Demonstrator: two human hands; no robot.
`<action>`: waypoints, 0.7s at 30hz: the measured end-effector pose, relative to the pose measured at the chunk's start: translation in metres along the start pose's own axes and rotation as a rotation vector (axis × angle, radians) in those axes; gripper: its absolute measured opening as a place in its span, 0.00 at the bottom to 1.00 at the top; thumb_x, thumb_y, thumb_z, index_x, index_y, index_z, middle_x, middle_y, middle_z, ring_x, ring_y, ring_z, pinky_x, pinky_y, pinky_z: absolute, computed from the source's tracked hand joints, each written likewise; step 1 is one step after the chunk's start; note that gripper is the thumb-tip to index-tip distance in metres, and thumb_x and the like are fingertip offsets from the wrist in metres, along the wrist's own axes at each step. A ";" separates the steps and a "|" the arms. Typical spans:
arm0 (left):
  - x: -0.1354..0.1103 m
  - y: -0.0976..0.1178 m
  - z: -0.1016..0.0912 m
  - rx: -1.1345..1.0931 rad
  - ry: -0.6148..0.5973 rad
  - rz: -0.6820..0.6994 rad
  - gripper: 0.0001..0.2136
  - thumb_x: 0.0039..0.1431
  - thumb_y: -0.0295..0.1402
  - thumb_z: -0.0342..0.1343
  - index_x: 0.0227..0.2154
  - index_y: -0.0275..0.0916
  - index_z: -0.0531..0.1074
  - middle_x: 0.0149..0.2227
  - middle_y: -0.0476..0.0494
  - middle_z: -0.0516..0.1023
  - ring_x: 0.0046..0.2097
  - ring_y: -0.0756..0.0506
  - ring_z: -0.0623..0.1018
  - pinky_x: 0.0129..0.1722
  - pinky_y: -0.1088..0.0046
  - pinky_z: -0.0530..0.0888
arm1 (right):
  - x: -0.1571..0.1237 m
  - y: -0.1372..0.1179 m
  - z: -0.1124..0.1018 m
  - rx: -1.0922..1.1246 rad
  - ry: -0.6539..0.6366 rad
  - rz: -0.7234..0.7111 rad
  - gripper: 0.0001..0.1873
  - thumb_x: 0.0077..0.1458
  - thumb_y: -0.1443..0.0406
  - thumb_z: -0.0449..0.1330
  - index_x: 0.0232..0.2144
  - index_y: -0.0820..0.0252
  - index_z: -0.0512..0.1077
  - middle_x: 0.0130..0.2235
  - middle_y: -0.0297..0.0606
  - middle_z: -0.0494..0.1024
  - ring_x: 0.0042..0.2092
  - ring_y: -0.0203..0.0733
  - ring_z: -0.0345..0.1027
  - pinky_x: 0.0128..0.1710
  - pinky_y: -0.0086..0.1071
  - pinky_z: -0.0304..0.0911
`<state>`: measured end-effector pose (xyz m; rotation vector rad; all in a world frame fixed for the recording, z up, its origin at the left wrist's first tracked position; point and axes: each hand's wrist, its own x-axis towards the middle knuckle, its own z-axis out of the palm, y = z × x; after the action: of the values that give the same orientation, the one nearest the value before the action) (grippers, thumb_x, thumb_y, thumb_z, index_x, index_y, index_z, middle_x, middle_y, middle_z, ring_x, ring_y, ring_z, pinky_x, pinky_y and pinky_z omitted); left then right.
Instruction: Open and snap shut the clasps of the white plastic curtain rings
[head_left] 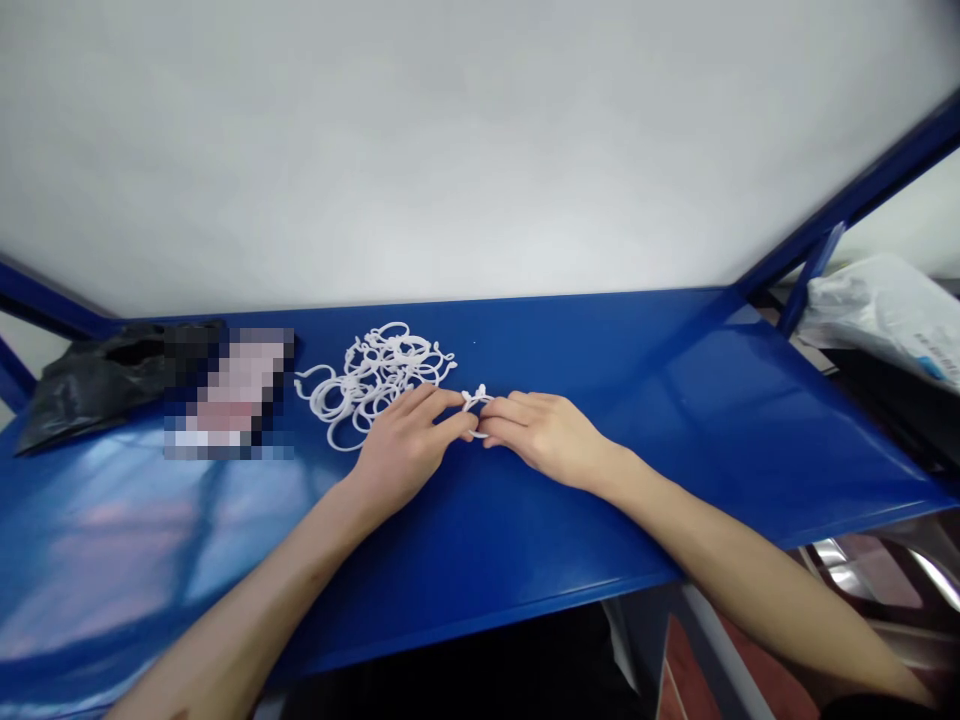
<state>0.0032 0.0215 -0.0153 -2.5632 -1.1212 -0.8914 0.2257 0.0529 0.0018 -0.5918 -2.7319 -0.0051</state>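
Between my two hands is a small white plastic ring with a knobbly clasp at its top. My left hand pinches its left side with thumb and index finger, and my right hand grips the right side. Fingers hide parts of the ring on both sides. Just beyond my left hand lies a tangled pile of similar white rings, some with open, hooked ends. Both hands are low over the blue table.
At the table's left are a black plastic bag and a pixelated, phone-like flat object. A white wall rises behind the table. On the right, a clear plastic bag sits past the blue frame.
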 end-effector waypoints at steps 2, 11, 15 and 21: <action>0.000 0.000 -0.003 0.043 -0.005 0.003 0.12 0.67 0.23 0.49 0.32 0.42 0.75 0.41 0.45 0.76 0.41 0.46 0.73 0.40 0.68 0.71 | 0.000 -0.001 -0.003 -0.002 -0.015 -0.004 0.12 0.70 0.64 0.52 0.38 0.60 0.75 0.38 0.35 0.79 0.35 0.38 0.68 0.34 0.34 0.60; -0.004 0.007 -0.006 0.083 0.012 0.149 0.06 0.66 0.25 0.54 0.42 0.38 0.74 0.46 0.41 0.76 0.44 0.45 0.74 0.45 0.66 0.72 | -0.004 -0.006 -0.011 -0.077 -0.026 0.048 0.11 0.68 0.66 0.56 0.34 0.59 0.76 0.35 0.35 0.79 0.35 0.39 0.65 0.33 0.36 0.52; 0.000 0.010 -0.014 -0.006 -0.080 0.247 0.05 0.68 0.27 0.53 0.36 0.38 0.72 0.41 0.45 0.79 0.37 0.48 0.74 0.39 0.68 0.69 | -0.007 -0.010 -0.012 -0.091 0.000 -0.019 0.12 0.68 0.66 0.55 0.32 0.57 0.75 0.36 0.32 0.79 0.35 0.40 0.62 0.33 0.37 0.50; 0.004 0.012 -0.010 0.088 -0.202 0.268 0.11 0.72 0.29 0.46 0.33 0.40 0.70 0.29 0.50 0.74 0.29 0.49 0.71 0.31 0.67 0.63 | -0.007 -0.012 -0.004 -0.131 0.005 -0.030 0.15 0.69 0.66 0.54 0.31 0.58 0.75 0.36 0.34 0.80 0.35 0.41 0.62 0.32 0.38 0.49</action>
<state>0.0095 0.0113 -0.0046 -2.6912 -0.8135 -0.5192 0.2281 0.0392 0.0043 -0.5856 -2.7503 -0.1945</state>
